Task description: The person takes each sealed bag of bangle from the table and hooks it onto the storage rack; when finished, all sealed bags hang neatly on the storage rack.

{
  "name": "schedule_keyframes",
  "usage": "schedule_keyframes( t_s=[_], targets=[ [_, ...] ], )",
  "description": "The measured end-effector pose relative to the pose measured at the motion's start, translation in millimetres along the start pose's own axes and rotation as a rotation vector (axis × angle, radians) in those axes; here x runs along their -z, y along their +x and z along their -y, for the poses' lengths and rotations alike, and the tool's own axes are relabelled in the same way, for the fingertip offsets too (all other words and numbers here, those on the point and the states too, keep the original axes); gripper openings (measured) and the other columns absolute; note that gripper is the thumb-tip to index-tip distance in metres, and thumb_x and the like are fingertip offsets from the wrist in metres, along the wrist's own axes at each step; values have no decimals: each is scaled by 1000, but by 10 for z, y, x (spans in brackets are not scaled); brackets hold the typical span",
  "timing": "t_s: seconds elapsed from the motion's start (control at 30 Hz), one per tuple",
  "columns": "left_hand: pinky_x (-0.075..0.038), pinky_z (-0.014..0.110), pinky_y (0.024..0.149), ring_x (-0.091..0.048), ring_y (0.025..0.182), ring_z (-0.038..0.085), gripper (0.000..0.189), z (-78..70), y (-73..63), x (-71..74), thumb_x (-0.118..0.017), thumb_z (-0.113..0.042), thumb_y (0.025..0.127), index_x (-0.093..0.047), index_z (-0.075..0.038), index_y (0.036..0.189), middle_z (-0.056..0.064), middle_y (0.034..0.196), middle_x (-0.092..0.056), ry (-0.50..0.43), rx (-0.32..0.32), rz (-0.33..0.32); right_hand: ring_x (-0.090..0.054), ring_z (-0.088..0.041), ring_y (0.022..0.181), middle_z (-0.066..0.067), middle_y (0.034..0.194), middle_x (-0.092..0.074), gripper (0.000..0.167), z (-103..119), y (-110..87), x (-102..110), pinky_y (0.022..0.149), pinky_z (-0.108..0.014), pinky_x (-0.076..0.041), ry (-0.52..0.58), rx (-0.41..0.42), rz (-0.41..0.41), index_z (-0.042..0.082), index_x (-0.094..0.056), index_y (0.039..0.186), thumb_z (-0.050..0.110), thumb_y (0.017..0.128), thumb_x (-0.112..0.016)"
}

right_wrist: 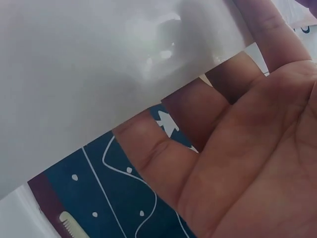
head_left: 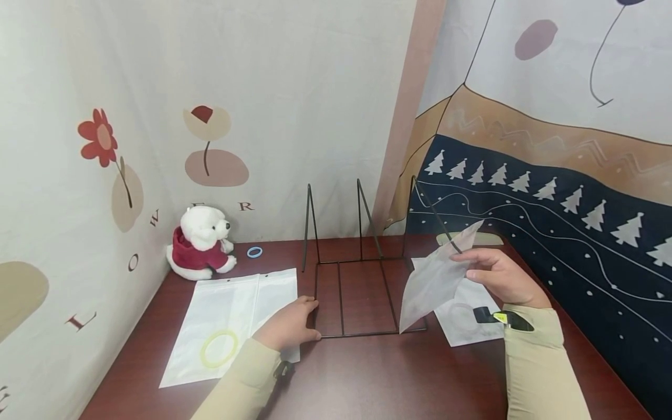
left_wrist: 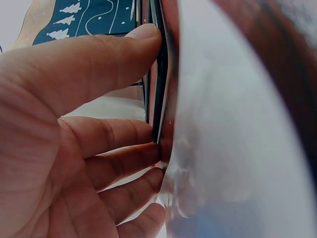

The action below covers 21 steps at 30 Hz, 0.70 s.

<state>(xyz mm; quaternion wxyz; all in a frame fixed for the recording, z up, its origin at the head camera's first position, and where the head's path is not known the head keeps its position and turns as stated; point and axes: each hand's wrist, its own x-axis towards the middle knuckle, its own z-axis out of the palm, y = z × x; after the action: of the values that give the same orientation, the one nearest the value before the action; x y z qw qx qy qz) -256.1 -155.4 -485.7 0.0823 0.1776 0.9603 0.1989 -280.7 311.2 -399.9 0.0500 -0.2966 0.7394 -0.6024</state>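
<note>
My left hand (head_left: 289, 324) holds the near left corner of a black wire rack (head_left: 367, 335), with thumb and fingertips on the wire. In the left wrist view the thumb (left_wrist: 143, 37) and fingers meet the dark bar. The rack stands on the table with upright pointed loops along its back. My right hand (head_left: 506, 280) pinches a whitish translucent plastic bag (head_left: 433, 291) by its upper edge, tilted over the rack's right side. In the right wrist view the bag (right_wrist: 74, 89) covers part of the fingers.
White translucent bags (head_left: 275, 291) lie at left, with a yellow ring (head_left: 202, 349) showing in one. Another bag (head_left: 483, 318) lies at right. A white plush bear (head_left: 199, 254) in red and a blue ring (head_left: 254, 252) sit behind. A pale green comb (right_wrist: 72, 225) lies at the right back.
</note>
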Motion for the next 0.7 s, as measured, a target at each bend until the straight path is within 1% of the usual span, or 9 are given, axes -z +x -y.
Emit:
schedule_keyframes(
  t_s=[0.13,0.2,0.37,0.57,0.7],
  targets=[
    [-45,52,118,-54,142,41,75,8,10,-5,-87,-23,82,-58,11,143,26,151,-54,1,-3,-1,-66,-17,113,4,138,-68,47,-36,7,3,87,-29,-62,70,-20,35,10,-71,136,-13,99,-53],
    [-45,52,118,-54,141,41,75,12,13,-10,-87,-23,82,-58,11,142,26,151,-55,2,-4,-2,-68,-19,111,4,138,-67,47,-56,18,5,85,-30,-64,96,-26,55,8,-69,138,-13,100,-51],
    [-46,52,118,-55,141,41,75,11,9,-22,-87,-23,81,-59,11,142,25,151,-55,3,-3,-4,-70,-24,108,2,134,-69,47,-82,47,0,85,-31,-64,116,-34,71,5,-64,142,-13,101,-49],
    [-46,52,117,-55,140,41,75,7,5,-19,-88,-22,81,-59,11,141,26,150,-55,4,-4,-9,-70,-25,103,-2,126,-71,44,-68,59,-23,79,-30,-65,139,-92,52,9,-66,140,-10,102,-52],
    [-46,52,118,-55,140,41,74,1,1,-10,-87,-22,81,-59,11,141,26,150,-55,2,-3,-9,-69,-25,100,-3,122,-71,43,-80,66,-28,76,-29,-65,184,-112,73,10,-68,137,-10,102,-52]
  ],
)
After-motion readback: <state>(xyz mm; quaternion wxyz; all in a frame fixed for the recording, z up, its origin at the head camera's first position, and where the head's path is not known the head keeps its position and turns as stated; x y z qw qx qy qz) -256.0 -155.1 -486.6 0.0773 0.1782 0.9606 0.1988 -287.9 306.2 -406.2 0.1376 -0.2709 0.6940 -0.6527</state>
